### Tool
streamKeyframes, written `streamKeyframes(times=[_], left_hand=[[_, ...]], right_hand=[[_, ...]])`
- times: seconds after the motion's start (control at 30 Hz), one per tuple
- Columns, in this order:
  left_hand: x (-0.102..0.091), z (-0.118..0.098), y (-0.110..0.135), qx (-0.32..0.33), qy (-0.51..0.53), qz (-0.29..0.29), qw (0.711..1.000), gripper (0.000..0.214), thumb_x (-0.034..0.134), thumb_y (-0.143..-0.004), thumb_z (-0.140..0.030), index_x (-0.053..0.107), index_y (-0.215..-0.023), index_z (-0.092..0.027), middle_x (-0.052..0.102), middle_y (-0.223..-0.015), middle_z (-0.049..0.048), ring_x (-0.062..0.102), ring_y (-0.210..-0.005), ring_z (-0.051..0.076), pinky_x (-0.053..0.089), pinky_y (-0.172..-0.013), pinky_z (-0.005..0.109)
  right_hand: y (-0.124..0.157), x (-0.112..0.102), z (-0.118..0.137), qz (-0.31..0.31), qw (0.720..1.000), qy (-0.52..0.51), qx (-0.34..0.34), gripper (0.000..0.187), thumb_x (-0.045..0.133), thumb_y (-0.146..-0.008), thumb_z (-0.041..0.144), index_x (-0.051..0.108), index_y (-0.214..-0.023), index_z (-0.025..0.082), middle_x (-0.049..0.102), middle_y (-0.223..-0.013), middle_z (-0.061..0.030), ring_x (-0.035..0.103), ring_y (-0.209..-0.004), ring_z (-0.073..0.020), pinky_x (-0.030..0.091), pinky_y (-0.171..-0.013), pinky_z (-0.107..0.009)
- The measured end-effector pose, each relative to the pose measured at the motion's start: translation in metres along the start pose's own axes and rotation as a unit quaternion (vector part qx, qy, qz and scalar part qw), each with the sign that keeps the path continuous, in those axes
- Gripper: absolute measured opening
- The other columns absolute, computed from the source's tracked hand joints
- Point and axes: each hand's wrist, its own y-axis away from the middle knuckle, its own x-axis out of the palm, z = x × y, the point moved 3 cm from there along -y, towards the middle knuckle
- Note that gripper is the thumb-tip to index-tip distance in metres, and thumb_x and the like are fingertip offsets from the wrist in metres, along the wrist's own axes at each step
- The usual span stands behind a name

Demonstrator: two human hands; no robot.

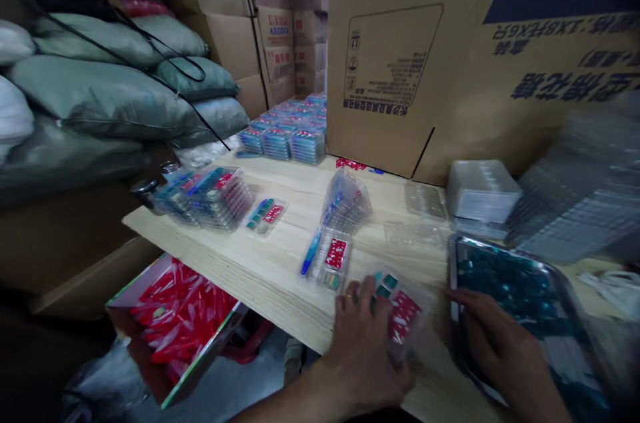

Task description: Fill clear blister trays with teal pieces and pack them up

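Note:
My left hand [363, 343] lies flat, fingers spread, on a clear blister pack [403, 313] with a red card and teal pieces inside, near the front edge of the wooden table [260, 263]. My right hand [493, 340] rests on the rim of a metal tray [525, 290] full of small teal pieces, fingers stretched toward the pack and holding nothing. Just beyond my left hand lies another pack [327, 256] with a blue pen and a red card. Behind it stands a leaning pile of clear packs [345, 200].
Stacks of filled packs [210, 196] sit at the table's left, more [287, 133] at the back. Empty clear shells [423, 216], a white stack [480, 190] and blurred clear trays [580, 190] lie right. A box of red packets [175, 316] stands below. Cartons [450, 43] and sacks [100, 90] surround.

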Motion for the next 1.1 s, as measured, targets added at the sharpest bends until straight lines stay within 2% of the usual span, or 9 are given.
streamKeyframes(times=[0.17,0.27,0.4,0.57,0.7,0.87,0.97,1.03,1.1], left_hand=[[-0.116,0.081,-0.022,-0.085,-0.116,-0.183,0.972,0.046,0.068,-0.069,-0.039,0.054,-0.108,-0.018,0.043,-0.144,0.0194,0.042,-0.132,0.039,0.041,-0.103,0.053],[-0.162,0.155,-0.055,-0.172,-0.199,-0.201,0.944,0.052,0.066,-0.071,-0.045,0.052,-0.112,-0.017,0.046,-0.138,0.0193,0.051,-0.120,0.039,0.044,-0.098,0.050],[-0.172,0.234,-0.095,-0.232,-0.214,-0.133,0.940,0.061,0.064,-0.071,-0.056,0.049,-0.116,-0.018,0.050,-0.129,0.0179,0.053,-0.118,0.039,0.044,-0.095,0.047],[-0.148,0.284,-0.111,-0.263,-0.187,0.018,0.946,0.068,0.067,-0.068,-0.063,0.050,-0.116,-0.018,0.048,-0.133,0.0192,0.055,-0.113,0.041,0.043,-0.093,0.050],[-0.143,0.288,-0.116,-0.259,-0.217,0.031,0.941,0.067,0.066,-0.070,-0.064,0.052,-0.115,-0.015,0.048,-0.135,0.0221,0.057,-0.111,0.042,0.045,-0.089,0.051],[-0.148,0.262,-0.125,-0.252,-0.304,0.003,0.919,0.054,0.060,-0.080,-0.057,0.057,-0.106,-0.010,0.057,-0.130,0.0221,0.046,-0.129,0.044,0.040,-0.101,0.055],[-0.144,0.228,-0.117,-0.229,-0.317,-0.086,0.916,0.055,0.056,-0.083,-0.058,0.060,-0.110,-0.010,0.053,-0.140,0.0200,0.039,-0.137,0.046,0.040,-0.102,0.058],[-0.127,0.194,-0.103,-0.140,-0.268,-0.126,0.945,0.052,0.047,-0.089,-0.056,0.061,-0.115,-0.013,0.054,-0.140,0.0171,0.044,-0.135,0.040,0.044,-0.101,0.053],[-0.095,0.157,-0.085,-0.029,-0.196,-0.073,0.977,0.053,0.044,-0.091,-0.057,0.062,-0.117,-0.014,0.059,-0.135,0.0163,0.050,-0.132,0.034,0.045,-0.103,0.046]], right_hand=[[0.008,-0.018,-0.011,-0.030,0.999,0.039,0.001,0.029,0.044,-0.092,0.030,0.067,-0.109,0.025,0.072,-0.113,-0.0048,0.071,-0.098,-0.0223,0.057,-0.080,-0.035],[0.013,-0.018,-0.015,-0.024,0.999,0.044,0.003,0.029,0.044,-0.091,0.029,0.068,-0.108,0.026,0.072,-0.111,-0.0037,0.072,-0.096,-0.0218,0.058,-0.077,-0.033],[0.018,-0.013,-0.015,-0.008,0.999,0.037,0.009,0.031,0.043,-0.091,0.027,0.069,-0.108,0.026,0.073,-0.112,-0.0050,0.073,-0.096,-0.0226,0.059,-0.079,-0.036],[0.022,-0.014,-0.011,-0.008,0.999,0.030,0.023,0.031,0.045,-0.090,0.024,0.070,-0.108,0.025,0.073,-0.110,-0.0058,0.073,-0.095,-0.0221,0.059,-0.080,-0.037],[0.017,-0.016,-0.005,-0.011,0.999,0.004,0.050,0.031,0.044,-0.089,0.019,0.071,-0.104,0.023,0.074,-0.106,-0.0067,0.072,-0.094,-0.0209,0.058,-0.081,-0.035],[0.006,-0.010,0.004,0.006,0.998,-0.014,0.061,0.035,0.042,-0.087,0.009,0.070,-0.105,0.020,0.072,-0.107,-0.0085,0.069,-0.098,-0.0205,0.055,-0.086,-0.036],[-0.009,-0.004,0.006,0.038,0.997,0.003,0.063,0.040,0.040,-0.084,0.003,0.068,-0.108,0.018,0.069,-0.110,-0.0096,0.065,-0.102,-0.0208,0.051,-0.091,-0.036],[-0.029,0.002,0.006,0.073,0.995,0.032,0.066,0.043,0.041,-0.082,0.001,0.066,-0.113,0.017,0.067,-0.115,-0.0107,0.061,-0.108,-0.0217,0.048,-0.094,-0.036],[-0.056,0.011,0.006,0.113,0.988,0.087,0.065,0.045,0.043,-0.082,0.001,0.063,-0.119,0.015,0.064,-0.120,-0.0125,0.057,-0.114,-0.0239,0.044,-0.096,-0.036]])
